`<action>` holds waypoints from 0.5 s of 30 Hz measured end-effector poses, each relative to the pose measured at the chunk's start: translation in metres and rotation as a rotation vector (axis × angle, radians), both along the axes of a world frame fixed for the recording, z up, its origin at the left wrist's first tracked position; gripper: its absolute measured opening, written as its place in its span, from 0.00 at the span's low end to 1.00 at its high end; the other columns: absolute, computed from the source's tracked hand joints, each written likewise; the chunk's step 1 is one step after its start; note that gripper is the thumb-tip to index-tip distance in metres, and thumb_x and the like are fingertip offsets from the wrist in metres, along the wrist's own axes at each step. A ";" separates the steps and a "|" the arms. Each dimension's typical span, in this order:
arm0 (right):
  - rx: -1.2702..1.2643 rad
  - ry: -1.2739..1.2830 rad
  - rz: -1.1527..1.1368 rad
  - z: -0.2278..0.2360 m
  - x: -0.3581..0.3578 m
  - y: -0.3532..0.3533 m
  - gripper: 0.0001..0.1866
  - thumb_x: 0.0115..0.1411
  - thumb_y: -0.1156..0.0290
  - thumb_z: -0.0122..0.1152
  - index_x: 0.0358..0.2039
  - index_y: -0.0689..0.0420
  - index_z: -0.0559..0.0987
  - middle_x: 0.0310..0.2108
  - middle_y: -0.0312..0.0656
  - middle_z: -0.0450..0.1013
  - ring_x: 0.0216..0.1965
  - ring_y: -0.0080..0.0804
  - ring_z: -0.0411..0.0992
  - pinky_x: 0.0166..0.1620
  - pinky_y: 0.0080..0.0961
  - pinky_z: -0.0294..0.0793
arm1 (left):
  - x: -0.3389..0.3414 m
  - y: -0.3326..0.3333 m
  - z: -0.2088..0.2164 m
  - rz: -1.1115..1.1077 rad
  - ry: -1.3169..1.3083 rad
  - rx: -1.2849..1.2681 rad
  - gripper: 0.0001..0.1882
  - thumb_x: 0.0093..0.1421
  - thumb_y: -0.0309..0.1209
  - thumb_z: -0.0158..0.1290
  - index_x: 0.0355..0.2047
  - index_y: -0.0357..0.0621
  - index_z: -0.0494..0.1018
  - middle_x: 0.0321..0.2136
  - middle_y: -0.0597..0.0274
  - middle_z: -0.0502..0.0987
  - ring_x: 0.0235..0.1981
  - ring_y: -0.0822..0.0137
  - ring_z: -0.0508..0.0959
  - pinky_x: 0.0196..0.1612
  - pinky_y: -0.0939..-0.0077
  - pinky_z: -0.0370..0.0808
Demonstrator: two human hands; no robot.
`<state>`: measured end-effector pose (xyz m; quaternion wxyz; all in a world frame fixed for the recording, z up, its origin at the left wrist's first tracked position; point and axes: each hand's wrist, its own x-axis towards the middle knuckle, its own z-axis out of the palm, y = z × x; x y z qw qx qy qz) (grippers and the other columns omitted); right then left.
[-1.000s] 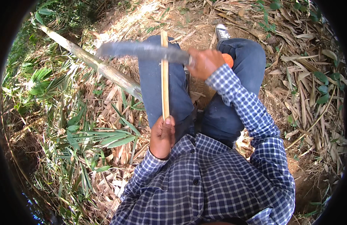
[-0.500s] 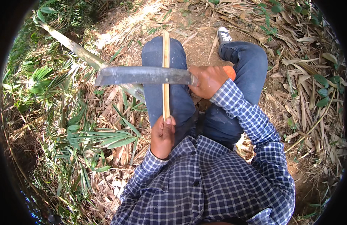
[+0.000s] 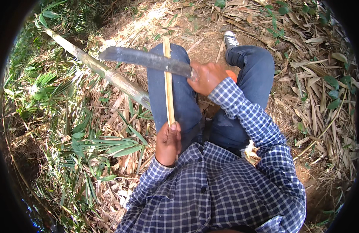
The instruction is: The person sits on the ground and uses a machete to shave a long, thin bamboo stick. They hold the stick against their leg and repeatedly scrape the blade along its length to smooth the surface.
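Observation:
My left hand (image 3: 169,143) is closed round the near end of a thin, pale bamboo strip (image 3: 169,95), thumb on top. The strip reaches away from me over my left thigh and knee. My right hand (image 3: 209,77) grips the orange handle (image 3: 231,75) of a machete (image 3: 146,60). Its broad, dark blade points left and crosses over the far part of the strip, tip tilted away from me. I cannot tell whether the blade touches the strip.
A long bamboo pole (image 3: 86,58) slants from the far left down to beside my left knee. Green palm-like leaves (image 3: 117,145) lie left of my leg. Dry leaf litter (image 3: 315,97) covers the ground at right. My right leg (image 3: 253,73) is bent, with a dark sneaker (image 3: 230,39) beyond it.
The machete's blade has swung from nearly level to a slant, its tip now farther from me. My right hand has shifted slightly left, and the strip's far end has tipped left and nearer.

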<state>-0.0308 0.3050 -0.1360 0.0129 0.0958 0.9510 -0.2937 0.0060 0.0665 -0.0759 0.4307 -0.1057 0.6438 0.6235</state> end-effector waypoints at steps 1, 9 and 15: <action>-0.047 -0.024 0.043 0.004 0.005 -0.003 0.13 0.51 0.62 0.63 0.33 0.56 0.77 0.19 0.52 0.75 0.25 0.53 0.77 0.31 0.46 0.77 | 0.001 -0.005 -0.002 -0.034 0.023 0.012 0.12 0.72 0.36 0.39 0.35 0.44 0.66 0.18 0.71 0.62 0.09 0.81 0.55 0.11 0.84 0.54; 0.007 -0.018 -0.131 -0.009 -0.009 0.018 0.14 0.48 0.62 0.66 0.34 0.55 0.78 0.18 0.50 0.75 0.23 0.52 0.77 0.30 0.45 0.77 | 0.004 -0.004 0.006 -0.003 -0.070 0.001 0.12 0.72 0.36 0.40 0.34 0.45 0.65 0.18 0.71 0.62 0.09 0.81 0.55 0.11 0.85 0.54; 0.047 -0.041 0.077 -0.003 0.009 0.008 0.14 0.49 0.62 0.65 0.35 0.53 0.79 0.17 0.49 0.75 0.23 0.51 0.77 0.29 0.45 0.77 | 0.006 -0.008 0.002 0.000 -0.068 0.003 0.11 0.72 0.35 0.40 0.35 0.44 0.65 0.18 0.71 0.61 0.09 0.81 0.55 0.11 0.85 0.55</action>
